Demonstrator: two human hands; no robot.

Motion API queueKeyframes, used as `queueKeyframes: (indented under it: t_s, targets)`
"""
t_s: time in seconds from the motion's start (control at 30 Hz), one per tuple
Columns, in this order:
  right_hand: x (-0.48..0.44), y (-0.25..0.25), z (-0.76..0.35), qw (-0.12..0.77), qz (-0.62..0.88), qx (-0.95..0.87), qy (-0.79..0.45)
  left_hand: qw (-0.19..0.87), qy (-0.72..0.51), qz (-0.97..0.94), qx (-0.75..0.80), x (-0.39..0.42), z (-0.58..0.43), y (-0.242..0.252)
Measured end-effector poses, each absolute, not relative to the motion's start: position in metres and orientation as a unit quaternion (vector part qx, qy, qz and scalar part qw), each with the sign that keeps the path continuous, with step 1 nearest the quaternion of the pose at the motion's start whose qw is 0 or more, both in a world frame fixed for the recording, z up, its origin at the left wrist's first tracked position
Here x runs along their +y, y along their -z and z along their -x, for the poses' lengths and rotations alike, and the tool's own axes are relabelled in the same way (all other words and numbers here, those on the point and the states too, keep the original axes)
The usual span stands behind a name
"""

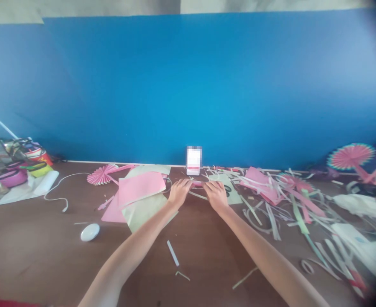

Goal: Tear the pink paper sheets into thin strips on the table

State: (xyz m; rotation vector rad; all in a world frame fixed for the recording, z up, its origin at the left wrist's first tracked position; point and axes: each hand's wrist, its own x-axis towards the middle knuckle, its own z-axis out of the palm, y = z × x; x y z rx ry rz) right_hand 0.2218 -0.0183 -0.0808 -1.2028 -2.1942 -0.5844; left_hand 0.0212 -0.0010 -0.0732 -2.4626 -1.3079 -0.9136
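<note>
My left hand (179,192) and my right hand (216,194) reach forward over the table, close together. Between them runs a narrow piece of pink paper (197,183), with one end in each hand's fingers; whether it is folded or rolled I cannot tell. Both hands are closed on it, palms down. Just beyond stands a phone (194,161) with a blurred screen. Pink sheets (142,188) and a pale green sheet (146,211) overlap left of my left hand. Black-handled scissors (227,190) lie partly hidden beside my right hand.
Paper strips (273,221) tangle across the right side. A pleated pink fan (103,175) lies at left; another fan (351,156) leans at far right. A white oval object (90,232), a white cable (55,187) and a purple pouch (13,177) sit left. A blue wall (175,85) rises behind.
</note>
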Motion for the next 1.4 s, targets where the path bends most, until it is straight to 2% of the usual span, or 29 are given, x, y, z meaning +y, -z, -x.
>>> queueKeyframes:
  t_s: [0.43, 0.67, 0.93, 1.4]
  targets:
    - [-0.0212, 0.0790, -0.2215, 0.302, 0.449, -0.811, 0.225, 0.104, 0.307, 0.846, -0.423, -0.0007, -0.0174, 0.0730]
    - [-0.0205, 0.0763, -0.2172, 0.282, 0.439, -0.825, 0.217, 0.109, 0.313, 0.844, -0.421, -0.0013, -0.0168, 0.0726]
    - [-0.0163, 0.0787, -0.2175, 0.241, 0.408, -0.856, 0.206, 0.108, 0.267, 0.874, -0.391, -0.0011, -0.0206, 0.0719]
    - [-0.0203, 0.0755, -0.2150, 0.251, 0.388, -0.861, 0.213, 0.131, 0.237, 0.887, -0.374, -0.0025, -0.0221, 0.0697]
